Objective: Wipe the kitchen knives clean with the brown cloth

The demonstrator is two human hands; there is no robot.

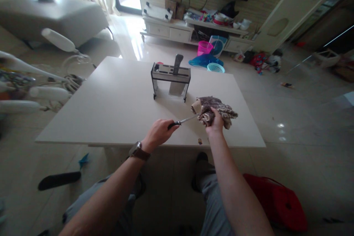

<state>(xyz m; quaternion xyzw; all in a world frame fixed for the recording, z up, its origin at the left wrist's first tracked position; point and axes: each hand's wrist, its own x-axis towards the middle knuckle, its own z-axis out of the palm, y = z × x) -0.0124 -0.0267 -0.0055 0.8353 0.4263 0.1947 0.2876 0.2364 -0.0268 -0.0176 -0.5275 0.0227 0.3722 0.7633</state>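
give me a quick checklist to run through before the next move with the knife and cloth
1. Left hand has a firm hold on the knife handle: ok.
2. Right hand grips the cloth: ok.
3. Cloth wrapped around the blade tip: ok, the tip goes into the folds.
4. Right hand's fingers clear of the edge: cannot tell, hidden by the cloth.
5. Knife rack upright on the table, apart from both hands: ok.
6. Blade clean: cannot tell.
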